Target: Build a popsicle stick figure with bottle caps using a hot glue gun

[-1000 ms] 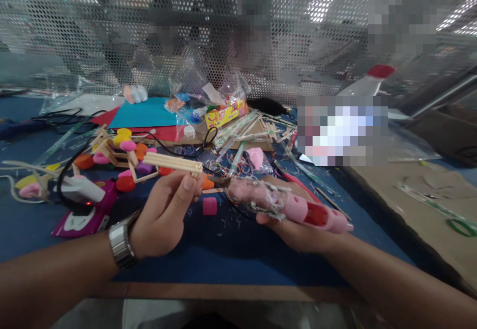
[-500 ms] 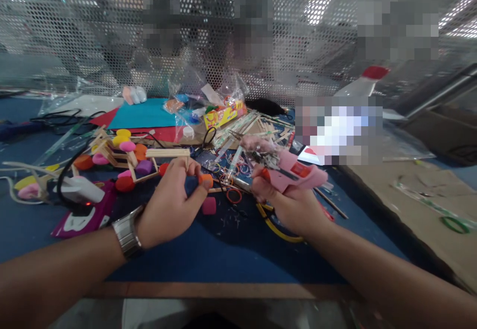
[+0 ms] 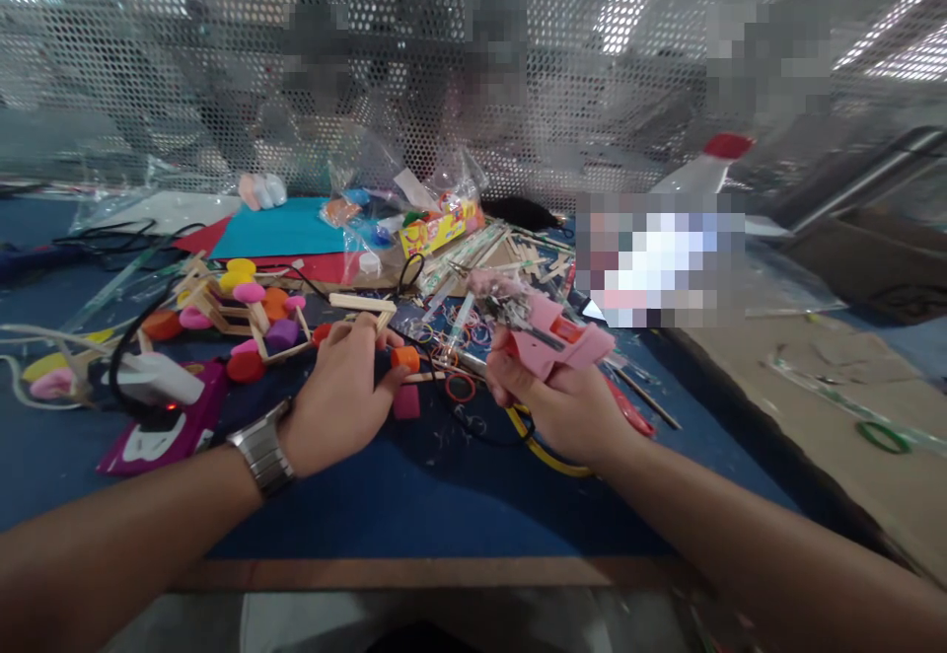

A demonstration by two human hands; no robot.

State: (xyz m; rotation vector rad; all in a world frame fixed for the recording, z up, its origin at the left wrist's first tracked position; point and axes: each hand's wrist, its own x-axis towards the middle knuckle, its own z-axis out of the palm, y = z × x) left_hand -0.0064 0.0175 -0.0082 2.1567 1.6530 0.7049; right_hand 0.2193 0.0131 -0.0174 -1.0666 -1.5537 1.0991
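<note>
My left hand [image 3: 341, 399], with a steel watch on the wrist, is closed on a small frame of wooden sticks [image 3: 362, 306] and holds it low over the blue mat [image 3: 414, 495]. An orange cap [image 3: 404, 357] sits by its fingertips and a pink cap [image 3: 406, 401] lies just below. My right hand [image 3: 569, 406] grips a pink hot glue gun [image 3: 551, 332], nozzle pointing left toward the stick frame. A stick structure with coloured caps [image 3: 244, 313] stands left of my left hand.
Loose sticks [image 3: 488, 253], rubber bands, plastic bags of craft parts [image 3: 414, 209] and teal and red paper [image 3: 285, 229] crowd the back. A white plug on a magenta card [image 3: 159, 387] lies left. A glue bottle with a red cap [image 3: 702, 170] and cardboard [image 3: 821, 377] lie right. Mesh screen behind.
My left hand lowered the stick frame toward the mat. My right hand turned the glue gun upright and brought it up and left, nearer the frame.
</note>
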